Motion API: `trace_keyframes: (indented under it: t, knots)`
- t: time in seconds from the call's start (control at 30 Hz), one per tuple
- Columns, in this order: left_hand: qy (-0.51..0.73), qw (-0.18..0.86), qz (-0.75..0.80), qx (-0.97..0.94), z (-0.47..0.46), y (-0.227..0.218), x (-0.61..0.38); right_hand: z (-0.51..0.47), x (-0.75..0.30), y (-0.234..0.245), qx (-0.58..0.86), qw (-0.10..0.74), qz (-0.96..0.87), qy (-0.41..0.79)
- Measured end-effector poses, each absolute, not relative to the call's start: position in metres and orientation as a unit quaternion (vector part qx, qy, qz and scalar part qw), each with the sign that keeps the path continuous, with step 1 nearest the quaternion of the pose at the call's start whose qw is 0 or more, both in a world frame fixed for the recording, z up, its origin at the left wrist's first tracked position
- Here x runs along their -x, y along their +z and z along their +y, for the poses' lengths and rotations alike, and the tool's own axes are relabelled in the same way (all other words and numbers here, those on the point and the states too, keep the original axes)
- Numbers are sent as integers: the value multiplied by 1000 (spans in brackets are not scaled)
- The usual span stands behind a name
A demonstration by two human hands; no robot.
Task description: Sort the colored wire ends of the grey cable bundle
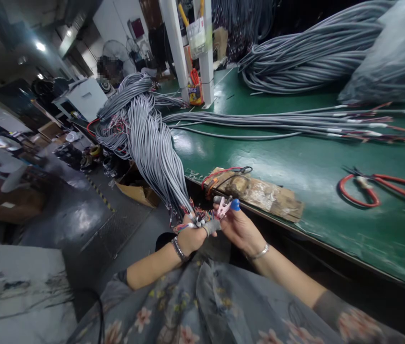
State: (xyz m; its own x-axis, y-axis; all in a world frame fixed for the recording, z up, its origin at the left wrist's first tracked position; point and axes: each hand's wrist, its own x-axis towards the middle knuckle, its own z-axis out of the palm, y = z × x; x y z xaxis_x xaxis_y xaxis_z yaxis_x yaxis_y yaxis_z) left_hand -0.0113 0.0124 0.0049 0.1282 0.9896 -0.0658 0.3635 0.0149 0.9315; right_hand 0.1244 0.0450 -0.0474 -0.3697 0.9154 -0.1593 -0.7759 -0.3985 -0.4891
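Cable ends [192, 219] in left hand [191, 237]; tools [195, 76] in tub [196, 95].

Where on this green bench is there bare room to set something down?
Widest bare patch of the green table: between the wooden block, the flat grey cables and the red-handled cutters. Another lies between the cutters and the near edge. Crowded: the hanging cable bundle held by left hand and right hand.

Left hand [190, 237] closes round the cable bundle [152, 143], its end buried in the fist. Right hand [240, 229] pinches a pink piece [224, 208], too small to name. Red-handled pliers [363, 182] run off the right edge; grey bag [396, 52] clipped too, at the top corner.
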Motion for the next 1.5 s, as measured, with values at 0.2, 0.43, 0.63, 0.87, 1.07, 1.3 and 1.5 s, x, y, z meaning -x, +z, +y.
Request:
trace_keyframes:
  t: [0.2, 0.43, 0.63, 0.87, 1.07, 1.3, 1.5]
  knots:
    - [362, 444, 559, -600, 12, 11, 7, 46, -124, -48, 209, 538, -138, 805]
    - [374, 457, 552, -589, 9, 20, 7, 41, -126, -42, 211, 518, -168, 812]
    - [380, 451, 528, -610, 6, 10, 18, 40, -133, -39, 233, 513, -184, 806]
    - [399, 428, 552, -594, 4, 9, 12, 39, -132, -39, 250, 524, -213, 786]
    - [392, 437, 558, -587, 6, 18, 4, 44, -127, -49, 287, 564, -247, 734]
    - [386, 418, 549, -613, 5, 17, 5, 48, -124, -50, 234, 516, -195, 800]
    - [386, 406, 561, -609, 5, 11, 5, 49, -124, -46, 238, 529, -181, 794]
